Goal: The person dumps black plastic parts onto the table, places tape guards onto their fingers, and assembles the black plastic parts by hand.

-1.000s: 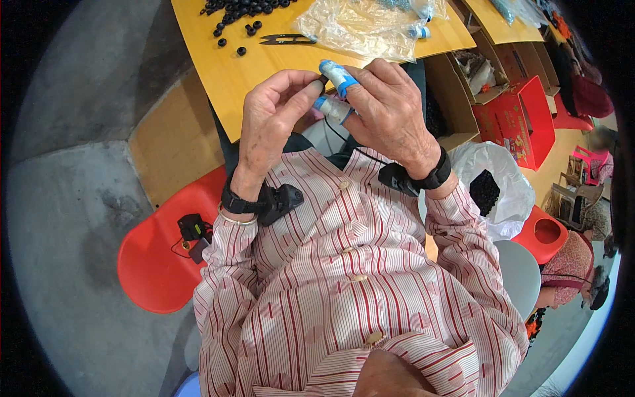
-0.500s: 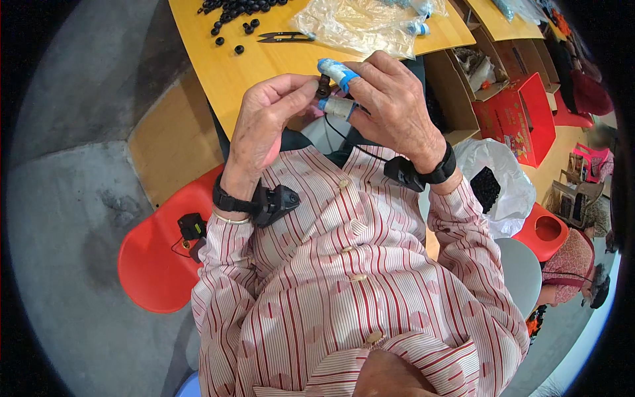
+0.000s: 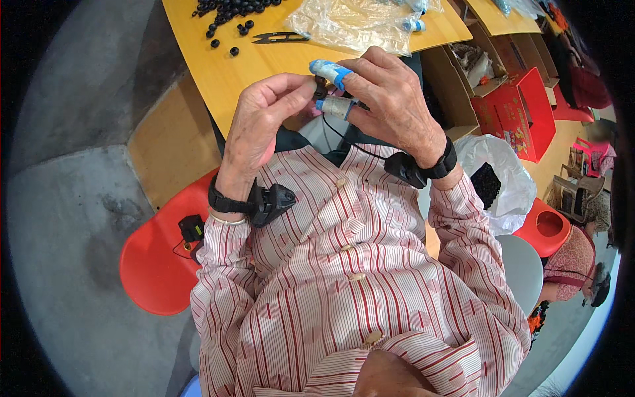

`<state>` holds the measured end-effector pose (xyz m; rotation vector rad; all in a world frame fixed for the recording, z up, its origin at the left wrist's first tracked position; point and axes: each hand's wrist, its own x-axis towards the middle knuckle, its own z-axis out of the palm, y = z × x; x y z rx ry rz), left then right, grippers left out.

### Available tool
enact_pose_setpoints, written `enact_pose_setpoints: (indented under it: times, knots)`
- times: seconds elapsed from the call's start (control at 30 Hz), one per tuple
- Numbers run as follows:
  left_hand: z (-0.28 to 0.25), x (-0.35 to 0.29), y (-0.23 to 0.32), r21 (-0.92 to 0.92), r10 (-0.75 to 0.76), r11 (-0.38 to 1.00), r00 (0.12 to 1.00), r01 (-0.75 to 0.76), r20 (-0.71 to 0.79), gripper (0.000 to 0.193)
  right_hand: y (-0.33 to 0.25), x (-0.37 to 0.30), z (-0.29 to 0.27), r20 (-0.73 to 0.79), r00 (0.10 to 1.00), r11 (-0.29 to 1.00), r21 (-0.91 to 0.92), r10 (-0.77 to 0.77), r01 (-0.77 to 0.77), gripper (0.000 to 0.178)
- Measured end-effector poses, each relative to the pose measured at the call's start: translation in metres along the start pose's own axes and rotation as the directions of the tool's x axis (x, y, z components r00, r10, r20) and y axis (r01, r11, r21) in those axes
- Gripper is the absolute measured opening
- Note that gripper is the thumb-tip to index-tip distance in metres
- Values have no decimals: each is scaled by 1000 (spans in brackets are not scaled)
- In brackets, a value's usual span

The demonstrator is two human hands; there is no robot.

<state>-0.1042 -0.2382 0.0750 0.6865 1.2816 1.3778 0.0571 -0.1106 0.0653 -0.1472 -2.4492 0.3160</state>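
Observation:
Between my two hands, just off the near edge of the table, is a small dark round piece [image 3: 320, 87]. My left hand [image 3: 268, 112] pinches it between thumb and forefinger. From the other side my right hand [image 3: 387, 92] closes on the same piece, its thumb and forefinger wrapped in blue and whitish tape. The piece's exact kind is too small to make out. Several black beads [image 3: 234, 51] lie loose on the table beyond my left hand. Black thread snips [image 3: 280, 38] rest to the right of these beads.
The yellow table [image 3: 218, 79] holds a crumpled clear plastic bag [image 3: 350, 26]. At right stand cardboard boxes [image 3: 450, 83], a red box [image 3: 516, 116] and a white plastic bag [image 3: 506, 178] with something black inside. A red chair [image 3: 159, 264] is at my left. Another person [image 3: 569, 264] sits far right.
Both hands keep their grip on the dark piece and have shifted very slightly left. The table things appear a little farther left and up in the view.

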Motion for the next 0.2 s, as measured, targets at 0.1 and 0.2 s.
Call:
enact_pose_setpoints:
  times: [0.1,0.2]
  knots:
    - [1,-1,3,29,-2,1000,1000,1,13,26,1,-1,2,3,1000,1000,7,13,-13,48]
    - [0,-1,3,-2,-9,1000,1000,9,13,27,3,-1,2,4,1000,1000,22,13,-13,49]
